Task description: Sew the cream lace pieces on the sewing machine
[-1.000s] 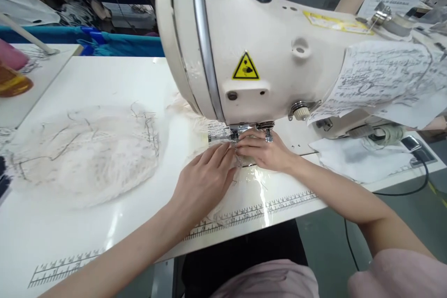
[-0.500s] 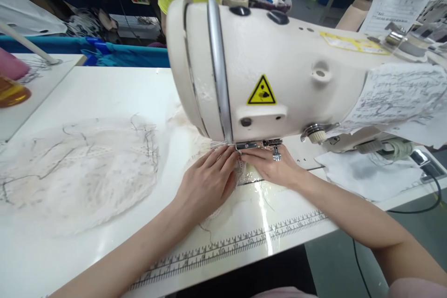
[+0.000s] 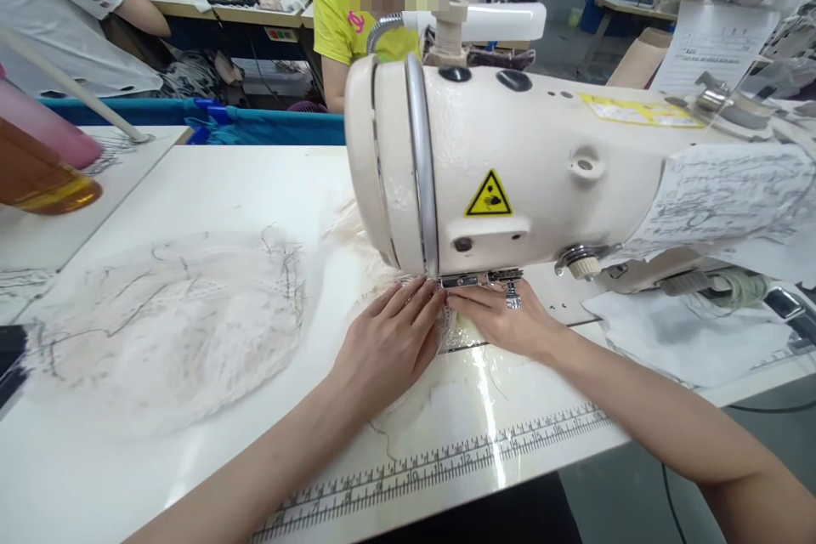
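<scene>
A cream sewing machine (image 3: 529,153) reaches over the white table from the right. Beneath its needle area lies pale, sheer lace fabric (image 3: 450,321), partly covered by my hands. My left hand (image 3: 390,342) rests flat on that lace, fingers stretched toward the presser foot. From the other side, my right hand (image 3: 510,325) lies with its fingers extended beside the foot, the fingertips almost meeting those of the left; its thumb is hidden. More of the pale fabric (image 3: 348,225) spreads behind the machine head. A metal attachment with a knurled screw (image 3: 513,296) stands above my right fingers.
Left of my hands lies a heap of sheer lace (image 3: 191,331) with dark loose threads. A printed ruler (image 3: 439,463) runs along the table's front edge. An amber bottle (image 3: 44,174) stands at the left. White cloth (image 3: 688,327) lies right; a person in yellow (image 3: 335,42) sits opposite.
The view has tilted up and turned left, so the machine and table sit lower and farther right. Both hands keep nearly the same place beside the presser foot.
</scene>
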Motion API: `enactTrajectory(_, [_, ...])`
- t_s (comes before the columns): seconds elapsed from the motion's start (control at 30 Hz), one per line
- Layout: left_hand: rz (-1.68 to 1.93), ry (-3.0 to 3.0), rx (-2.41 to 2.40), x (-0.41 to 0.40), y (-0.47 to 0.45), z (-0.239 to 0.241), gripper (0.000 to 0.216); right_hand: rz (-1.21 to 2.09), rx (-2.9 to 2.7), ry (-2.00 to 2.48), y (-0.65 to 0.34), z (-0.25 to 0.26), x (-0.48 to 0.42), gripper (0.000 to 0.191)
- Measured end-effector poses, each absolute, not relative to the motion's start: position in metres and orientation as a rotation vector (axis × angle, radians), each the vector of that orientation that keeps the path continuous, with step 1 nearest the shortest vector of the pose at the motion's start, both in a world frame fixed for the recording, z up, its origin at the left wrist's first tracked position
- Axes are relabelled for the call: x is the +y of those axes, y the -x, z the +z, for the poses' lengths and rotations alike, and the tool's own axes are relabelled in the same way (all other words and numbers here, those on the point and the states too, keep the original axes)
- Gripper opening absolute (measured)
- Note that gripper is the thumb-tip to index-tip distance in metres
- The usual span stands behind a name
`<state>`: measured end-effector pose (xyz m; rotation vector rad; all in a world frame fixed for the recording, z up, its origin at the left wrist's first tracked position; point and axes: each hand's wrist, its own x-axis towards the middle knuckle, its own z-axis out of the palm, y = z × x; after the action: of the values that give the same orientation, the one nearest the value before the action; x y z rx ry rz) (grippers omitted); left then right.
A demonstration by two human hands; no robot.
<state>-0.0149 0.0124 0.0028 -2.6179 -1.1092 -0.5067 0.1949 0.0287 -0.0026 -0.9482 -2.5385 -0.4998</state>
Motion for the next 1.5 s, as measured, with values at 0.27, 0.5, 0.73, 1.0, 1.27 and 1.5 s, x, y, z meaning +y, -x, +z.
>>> enactTrajectory(0.27, [-0.520, 2.623, -1.137, 0.012, 0.015, 0.004, 0.040, -0.549, -2.536, 0.977, -0.195, -0.003, 0.027, 0.038])
enactTrajectory(0.5, [-0.490, 2.653, -1.149, 0.013, 0.016, 0.005, 0.039, -0.508, -2.522, 0.980, -0.195, -0.006, 0.028, 0.036])
enactTrajectory(0.73, [-0.488, 2.629, -1.189, 0.009, 0.018, 0.006, 0.038, -0.438, -2.501, 0.944, -0.192, 0.001, 0.022, 0.038])
enactTrajectory(1.0, [-0.816, 2.655, -1.100, -0.002, 0.027, 0.017, 0.026, -0.127, -2.546, 0.876, -0.182, -0.003, 0.020, 0.033])
enactTrajectory(1.27, [-0.242, 2.978, -1.413, -0.014, 0.028, 0.023, 0.024, 0.027, -2.567, 0.813, -0.182, -0.004, 0.016, 0.027])
enactTrajectory(1.5, [-0.059, 2.963, -1.527, -0.018, 0.037, 0.036, 0.037, 0.034, -2.578, 0.779, -0.179, 0.002, 0.018, 0.025])
